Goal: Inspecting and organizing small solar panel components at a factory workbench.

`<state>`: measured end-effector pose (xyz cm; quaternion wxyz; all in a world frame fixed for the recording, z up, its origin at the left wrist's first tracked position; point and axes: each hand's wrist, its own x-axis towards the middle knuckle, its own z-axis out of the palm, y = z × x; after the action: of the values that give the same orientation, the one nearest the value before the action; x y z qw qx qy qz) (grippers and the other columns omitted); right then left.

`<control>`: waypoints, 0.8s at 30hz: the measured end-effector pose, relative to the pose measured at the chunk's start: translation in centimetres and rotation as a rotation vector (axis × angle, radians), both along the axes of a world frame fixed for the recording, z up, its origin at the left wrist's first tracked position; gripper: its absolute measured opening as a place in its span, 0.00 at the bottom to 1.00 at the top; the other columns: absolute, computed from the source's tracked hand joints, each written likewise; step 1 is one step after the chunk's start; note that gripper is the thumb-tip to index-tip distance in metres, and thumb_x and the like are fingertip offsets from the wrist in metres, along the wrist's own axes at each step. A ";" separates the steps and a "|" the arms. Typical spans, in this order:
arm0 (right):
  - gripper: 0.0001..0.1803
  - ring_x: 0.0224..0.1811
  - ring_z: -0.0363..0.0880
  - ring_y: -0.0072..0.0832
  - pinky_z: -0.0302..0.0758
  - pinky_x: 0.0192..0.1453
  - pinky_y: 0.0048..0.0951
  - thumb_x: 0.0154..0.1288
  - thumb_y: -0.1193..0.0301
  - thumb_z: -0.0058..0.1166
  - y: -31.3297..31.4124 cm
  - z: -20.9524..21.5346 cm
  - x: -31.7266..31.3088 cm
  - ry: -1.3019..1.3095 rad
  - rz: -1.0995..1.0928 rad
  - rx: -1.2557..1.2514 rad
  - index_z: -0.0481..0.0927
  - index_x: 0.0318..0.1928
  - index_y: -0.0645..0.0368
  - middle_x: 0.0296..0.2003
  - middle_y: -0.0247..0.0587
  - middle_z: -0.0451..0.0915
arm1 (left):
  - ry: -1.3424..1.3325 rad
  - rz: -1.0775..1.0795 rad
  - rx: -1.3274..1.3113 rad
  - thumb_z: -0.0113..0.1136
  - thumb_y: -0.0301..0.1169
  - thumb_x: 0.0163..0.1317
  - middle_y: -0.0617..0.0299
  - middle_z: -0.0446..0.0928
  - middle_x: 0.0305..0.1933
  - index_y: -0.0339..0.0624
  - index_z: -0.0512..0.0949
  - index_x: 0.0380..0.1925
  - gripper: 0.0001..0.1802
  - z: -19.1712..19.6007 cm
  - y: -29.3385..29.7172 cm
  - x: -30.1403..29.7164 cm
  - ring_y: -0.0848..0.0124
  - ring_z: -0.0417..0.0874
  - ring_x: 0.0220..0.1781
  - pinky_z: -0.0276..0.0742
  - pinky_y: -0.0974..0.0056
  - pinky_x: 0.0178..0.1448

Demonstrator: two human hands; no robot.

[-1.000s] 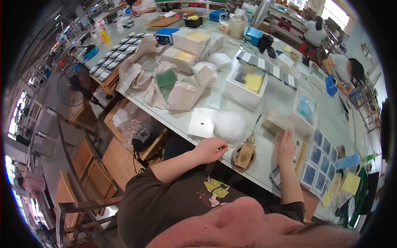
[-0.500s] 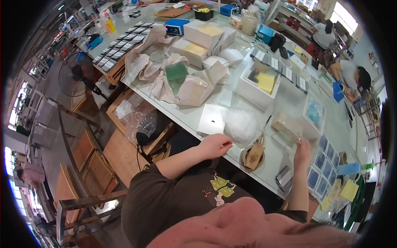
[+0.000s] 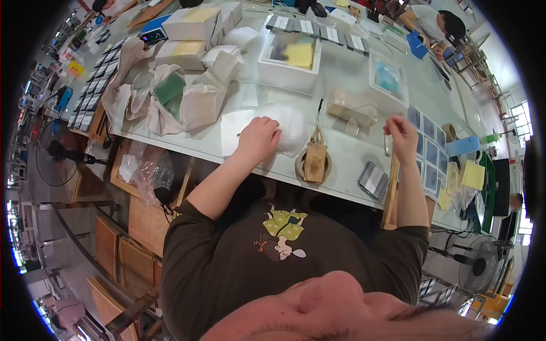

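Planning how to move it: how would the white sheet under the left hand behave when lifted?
The white sheet looks thin and flat on the table, so probably light and floppy. The left hand rests on it; on the smooth tabletop it may slide.

This is a workshop or small assembly hall with shared benches. A long pale worktable (image 3: 352,74) is crowded with open white cardboard boxes (image 3: 199,16), crumpled brown wrapping paper (image 3: 193,105) and rows of small flat grey-and-white packets (image 3: 91,91), while another person (image 3: 432,23) sits bent over the far end. Black standing fans (image 3: 478,271) and stacked wooden frames (image 3: 122,250) stand on the bare floor beside it.
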<state>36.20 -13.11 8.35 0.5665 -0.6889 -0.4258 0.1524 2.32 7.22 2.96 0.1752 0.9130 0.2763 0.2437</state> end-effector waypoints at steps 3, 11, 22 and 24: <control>0.09 0.27 0.79 0.24 0.78 0.33 0.24 0.65 0.75 0.54 -0.8 -1.3 -5.7 0.377 -0.001 -0.085 0.75 0.45 0.61 0.29 0.36 0.77 | 0.219 0.031 -0.022 0.64 0.37 0.53 0.57 0.78 0.40 0.42 0.78 0.35 0.13 2.1 -0.5 0.3 0.58 0.77 0.44 0.75 0.57 0.48; 0.15 0.24 0.78 0.26 0.77 0.27 0.23 0.64 0.76 0.55 -2.9 -6.8 -17.1 0.735 -0.107 -0.276 0.69 0.49 0.64 0.27 0.39 0.77 | 0.185 -0.060 -0.060 0.61 0.36 0.55 0.56 0.78 0.39 0.42 0.78 0.35 0.11 1.3 0.8 -0.3 0.58 0.78 0.44 0.75 0.57 0.48; 0.24 0.31 0.74 0.16 0.71 0.33 0.17 0.62 0.75 0.58 -1.2 -5.1 -19.2 0.571 0.075 0.076 0.66 0.58 0.63 0.38 0.35 0.79 | -0.265 -0.294 -1.386 0.50 0.36 0.67 0.65 0.77 0.34 0.37 0.78 0.35 0.13 4.2 -2.5 -0.7 0.78 0.74 0.34 0.70 0.72 0.42; 0.26 0.30 0.75 0.17 0.71 0.32 0.17 0.61 0.76 0.58 -0.3 -3.1 -19.4 0.801 0.101 0.017 0.65 0.58 0.62 0.36 0.36 0.79 | -0.278 -0.304 -1.476 0.49 0.37 0.67 0.64 0.78 0.35 0.37 0.77 0.35 0.14 0.4 -3.3 0.0 0.76 0.76 0.35 0.72 0.71 0.43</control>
<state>16.82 -13.40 5.23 0.6850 -0.5486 -0.2060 0.4328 2.28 3.89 3.36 0.8044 0.5481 0.2140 0.0819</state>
